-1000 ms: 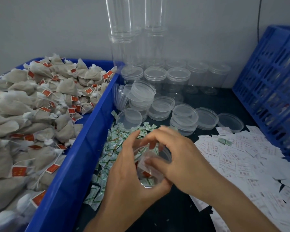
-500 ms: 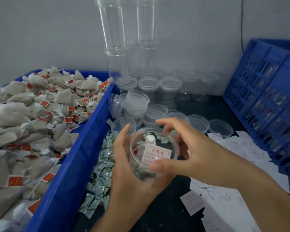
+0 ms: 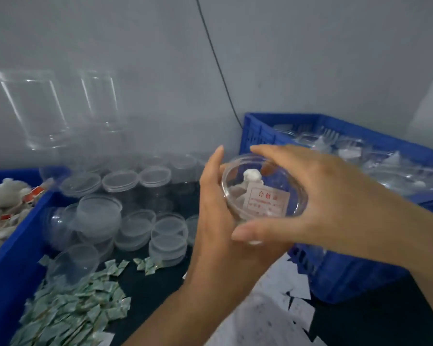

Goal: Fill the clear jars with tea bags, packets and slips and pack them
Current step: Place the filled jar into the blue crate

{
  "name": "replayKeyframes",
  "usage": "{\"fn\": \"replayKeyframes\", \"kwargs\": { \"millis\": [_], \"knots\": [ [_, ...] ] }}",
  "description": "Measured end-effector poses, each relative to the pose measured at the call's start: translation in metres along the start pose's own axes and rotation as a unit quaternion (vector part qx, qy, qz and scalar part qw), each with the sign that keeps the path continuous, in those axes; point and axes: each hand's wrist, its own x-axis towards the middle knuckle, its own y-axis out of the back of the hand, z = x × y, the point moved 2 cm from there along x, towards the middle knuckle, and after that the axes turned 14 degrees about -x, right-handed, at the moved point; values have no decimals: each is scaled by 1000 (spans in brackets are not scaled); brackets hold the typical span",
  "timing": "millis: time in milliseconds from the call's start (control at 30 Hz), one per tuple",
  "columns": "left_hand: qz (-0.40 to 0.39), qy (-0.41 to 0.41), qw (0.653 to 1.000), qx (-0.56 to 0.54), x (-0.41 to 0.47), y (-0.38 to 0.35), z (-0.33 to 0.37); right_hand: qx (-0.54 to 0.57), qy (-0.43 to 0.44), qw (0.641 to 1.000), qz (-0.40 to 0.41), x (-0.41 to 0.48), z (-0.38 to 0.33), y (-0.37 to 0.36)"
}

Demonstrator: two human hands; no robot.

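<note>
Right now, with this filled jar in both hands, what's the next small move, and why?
Probably carry the jar rightward into the blue crate: it holds a tea bag and a slip, the left hand and right hand both grip it, and the crate beside it holds clear jars. Lid state unclear.

Lids (image 3: 135,224) between left bin (image 3: 15,250) and right crate (image 3: 348,275), packets (image 3: 73,313) in front

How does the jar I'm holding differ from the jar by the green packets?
The held jar contains a tea bag and slip; the table jar, beside the packets, looks empty. The held jar is gripped by left hand and right hand; the other rests on the table. Both are clear.
</note>
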Motion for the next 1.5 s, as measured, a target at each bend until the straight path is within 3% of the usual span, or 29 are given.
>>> {"fn": "replayKeyframes", "kwargs": {
  "millis": [200, 500, 767, 1033, 1500],
  "knots": [
    [-141, -7, 990, -33, 57, -60, -2, 23, -77, 992, 92, 21, 61, 51],
    [-168, 8, 969, 179, 128, -91, -62, 10, -225, 963, 150, 80, 202, 88],
    [-248, 45, 945, 210, 143, -126, -104, 5, -309, 942, 133, 126, 284, 53],
    [-283, 64, 913, 288, 150, -141, -121, -63, -346, 934, 63, 163, 338, 1],
    [-279, -27, 924, 261, 150, -136, -132, -77, -314, 932, -161, 201, 371, -54]
  ]
}}
